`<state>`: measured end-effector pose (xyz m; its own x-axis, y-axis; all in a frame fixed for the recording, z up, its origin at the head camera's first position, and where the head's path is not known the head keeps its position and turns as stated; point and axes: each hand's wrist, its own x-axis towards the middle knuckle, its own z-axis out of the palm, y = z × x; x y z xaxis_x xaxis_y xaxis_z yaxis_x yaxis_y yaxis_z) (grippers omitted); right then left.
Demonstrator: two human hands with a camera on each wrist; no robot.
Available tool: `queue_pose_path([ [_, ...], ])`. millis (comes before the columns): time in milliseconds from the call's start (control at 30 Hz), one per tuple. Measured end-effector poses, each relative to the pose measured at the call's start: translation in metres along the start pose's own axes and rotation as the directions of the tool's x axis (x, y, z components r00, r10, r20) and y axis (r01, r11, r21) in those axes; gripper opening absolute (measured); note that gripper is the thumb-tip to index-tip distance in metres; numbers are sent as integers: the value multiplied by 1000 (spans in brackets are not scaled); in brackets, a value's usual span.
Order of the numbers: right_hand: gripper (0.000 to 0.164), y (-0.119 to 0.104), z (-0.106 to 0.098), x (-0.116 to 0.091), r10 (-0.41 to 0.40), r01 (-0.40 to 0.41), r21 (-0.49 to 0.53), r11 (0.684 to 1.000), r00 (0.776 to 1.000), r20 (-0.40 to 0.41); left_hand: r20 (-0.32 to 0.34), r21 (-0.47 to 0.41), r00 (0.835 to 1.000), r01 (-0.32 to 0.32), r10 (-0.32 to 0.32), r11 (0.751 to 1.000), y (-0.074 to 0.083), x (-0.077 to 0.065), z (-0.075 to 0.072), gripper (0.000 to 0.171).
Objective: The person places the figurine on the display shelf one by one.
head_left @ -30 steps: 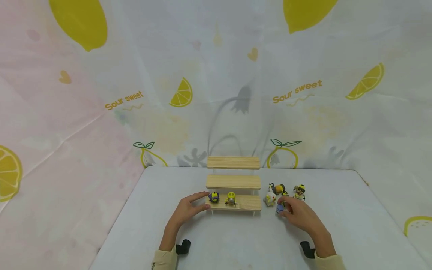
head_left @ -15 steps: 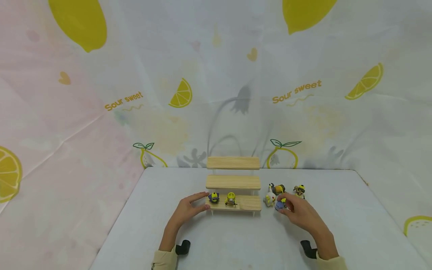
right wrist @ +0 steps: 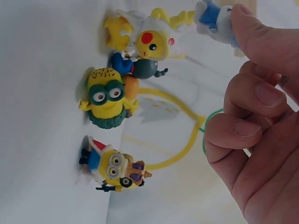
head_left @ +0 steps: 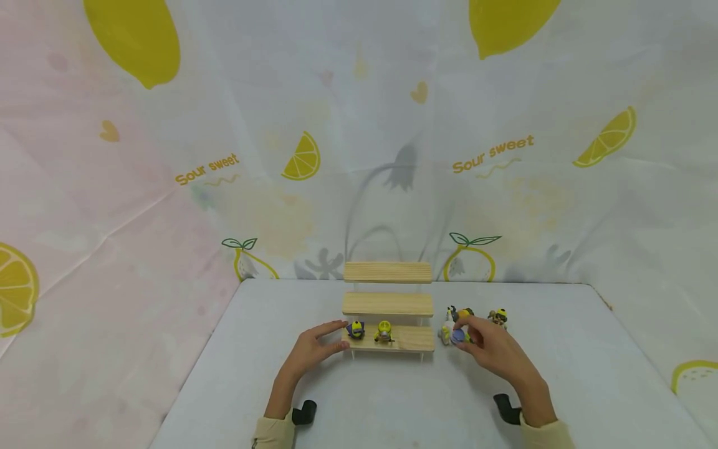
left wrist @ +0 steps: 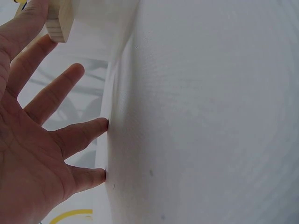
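In the head view my left hand (head_left: 316, 346) lies at the left end of a wooden three-step display stand (head_left: 387, 304). Its thumb and index finger touch the end of the lowest plank, the other fingers spread straight in the left wrist view. Two small figurines stand on that plank: a purple-and-yellow one (head_left: 356, 330) and a yellow one (head_left: 384, 331). To the stand's right, my right hand (head_left: 493, 349) pinches a blue-and-white figurine (right wrist: 215, 18), raised off the table in the right wrist view. A white-hooded yellow figurine (right wrist: 152, 39) is close to it.
A green-goggled minion figurine (right wrist: 105, 98), a crowned minion figurine (right wrist: 112, 161) and an orange-and-dark figurine (head_left: 462, 313) stand or lie right of the stand. Another figurine is partly hidden behind the crowned one. A lemon-print cloth (head_left: 387, 206) hangs behind the white table (head_left: 381, 399).
My right hand has moved slightly left with the blue-and-white figurine, which now covers part of the white-hooded one in the head view. The left hand has kept its place at the stand.
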<state>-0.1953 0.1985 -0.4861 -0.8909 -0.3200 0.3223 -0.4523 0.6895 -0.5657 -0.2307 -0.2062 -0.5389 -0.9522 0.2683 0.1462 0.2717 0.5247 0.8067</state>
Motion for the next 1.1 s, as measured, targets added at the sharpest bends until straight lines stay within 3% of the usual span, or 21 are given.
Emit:
queue_pose_path([
  [367,33,-7,4,14,-90,91,32,995,996,-21,-2,-9,1000,-7,7,1000,-1,0,0,54],
  [1100,29,-23,16,36,-105,102,76,992,994,37,2,-17,1000,-17,17,1000,-3,0,0,54],
])
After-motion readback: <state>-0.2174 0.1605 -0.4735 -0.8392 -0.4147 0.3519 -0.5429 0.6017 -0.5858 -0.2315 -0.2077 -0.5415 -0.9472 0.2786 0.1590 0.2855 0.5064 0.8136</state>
